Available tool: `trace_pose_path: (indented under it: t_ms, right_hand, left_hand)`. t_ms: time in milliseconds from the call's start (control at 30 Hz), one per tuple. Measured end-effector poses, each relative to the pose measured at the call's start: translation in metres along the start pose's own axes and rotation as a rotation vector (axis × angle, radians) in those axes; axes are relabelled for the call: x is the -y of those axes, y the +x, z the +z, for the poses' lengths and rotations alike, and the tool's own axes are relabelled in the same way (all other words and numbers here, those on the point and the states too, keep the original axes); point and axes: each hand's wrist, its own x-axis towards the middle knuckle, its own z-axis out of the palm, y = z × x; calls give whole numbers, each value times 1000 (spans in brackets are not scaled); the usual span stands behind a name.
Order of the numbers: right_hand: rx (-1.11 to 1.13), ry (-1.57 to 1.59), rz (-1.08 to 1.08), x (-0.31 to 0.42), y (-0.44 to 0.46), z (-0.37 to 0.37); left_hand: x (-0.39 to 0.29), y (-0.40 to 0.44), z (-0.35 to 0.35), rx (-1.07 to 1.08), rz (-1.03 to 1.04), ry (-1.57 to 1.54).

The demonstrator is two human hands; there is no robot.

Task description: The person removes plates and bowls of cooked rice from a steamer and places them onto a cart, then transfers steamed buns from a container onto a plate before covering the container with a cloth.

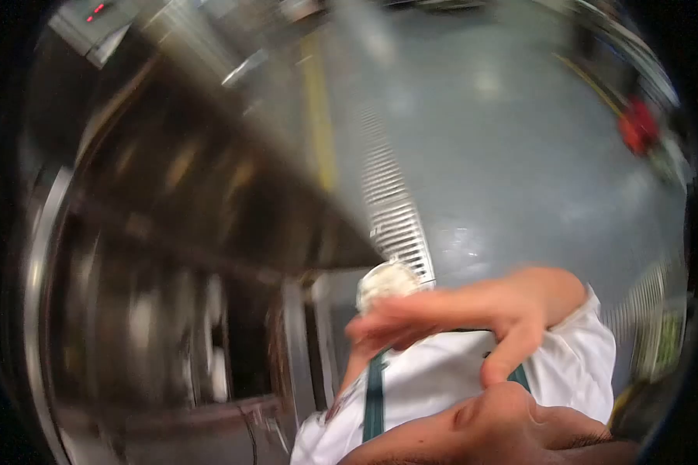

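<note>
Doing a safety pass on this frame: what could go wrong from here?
1. The right hand is blurred and its fingers overlap the round white thing; its grip can't be judged, so a slip is possible.
2. That thing appears beside the metal panel's corner; a knock is possible, though depth is unclear.
3. If dropped, it might land on the floor drain.

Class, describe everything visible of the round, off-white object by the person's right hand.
The round, off-white object looks mottled, with a brighter rim along its upper edge. Motion blur hides its material and whether it is a solid item or a filled container. It shows just beyond the bare right hand, which hides its lower edge; contact cannot be told. Behind it in the view runs a slatted, silvery metal floor grate.
</note>
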Motion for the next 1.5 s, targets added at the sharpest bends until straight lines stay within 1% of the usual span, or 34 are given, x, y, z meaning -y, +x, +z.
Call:
trace_pose_path:
  t_ms: [33, 100, 167, 200, 233, 300, 333, 367, 433, 500, 533, 567, 633, 667, 767, 800, 900, 933, 967, 1033, 1067, 1100, 1167, 1200, 1267, 1300, 1333, 1367, 1400, 1500]
  right_hand:
    - [-78, 51, 16, -6, 7, -2]
    - [-470, 7, 263, -4, 16, -2]
    - [-472, -186, 111, -54, 9, -39]
    - [-480, -276, 39, -83, 7, -62]
    - [-494, -368, -21, -106, 22, -73]
    - [-526, -796, 247, -135, 54, -76]
    - [-476, -547, 314, -121, -3, -147]
    - [-480, -376, 470, -150, -6, -149]
    - [-451, 33, 615, -239, -32, -179]
    - [-331, 429, 789, -268, -34, -176]
    - [-189, 479, 804, -272, -29, -173]
    - [-186, 473, 832, -289, -40, -173]
    - [-124, 602, 779, -293, -39, -167]
    - [-142, 672, 816, -298, -42, -172]
    - [-159, 639, 853, -306, -43, -174]
    - [-148, 640, 818, -303, -39, -171]
    - [-144, 629, 751, -282, -44, -166]
    - [-147, 618, 737, -280, -46, -168]
    - [-150, 612, 724, -277, -50, -168]
    - [-167, 613, 711, -271, -58, -171]
    - [-168, 607, 699, -272, -62, -174]
    - [-173, 598, 689, -268, -64, -176]
    - [-252, 537, 663, -257, -67, -176]
    - [-281, 495, 648, -254, -69, -179]
    - [-307, 427, 657, -253, -78, -192]
    - [-320, 445, 624, -249, -78, -192]
    - [-330, 463, 586, -246, -76, -193]
    - [-338, 478, 547, -240, -73, -193]
    - [-355, 467, 533, -228, -69, -191]
    - [-308, 517, 410, -215, -63, -200]
  left_hand:
    - [-1, -1, -3, 1, 54, -31]
    - [-3, 0, -10, 15, 166, -99]
    - [-17, -8, -15, 34, 269, -150]
    - [-25, -20, -15, 6, 339, -152]
    - [-36, -33, -8, 34, 321, -212]
    - [-52, -49, -14, 25, 444, -187]
    - [-29, -10, 42, -69, 501, -169]
    - [-26, -12, 28, -108, 544, -186]
    - [-17, -8, 3, -155, 603, -218]
    - [-3, 1, -29, -174, 641, -246]
    - [0, 7, -29, -243, 684, -218]
    - [11, 20, -44, -195, 694, -206]
    - [16, 30, -50, -140, 700, -168]
    - [18, 34, -44, -106, 705, -156]
    - [21, 47, -51, -123, 648, -265]
    - [16, 45, -48, -87, 666, -256]
    - [20, 50, -48, -156, 651, -218]
    - [22, 51, -45, -189, 641, -145]
    - [25, 49, -44, -180, 656, -76]
    - [21, 43, -3, -157, 687, 57]
    - [19, 44, 13, -205, 726, 141]
    - [20, 46, 11, -261, 713, 186]
    - [21, 49, 7, -377, 682, 274]
    - [20, 47, 28, -427, 745, 346]
    - [19, 47, 35, -404, 725, 526]
    - [17, 47, 38, -389, 713, 614]
    - [10, 45, 39, -261, 713, 591]
    - [6, 42, 41, -366, 720, 577]
    - [-3, 35, 53, -422, 827, 619]
    - [-47, -1, 88, -568, 1120, 761]
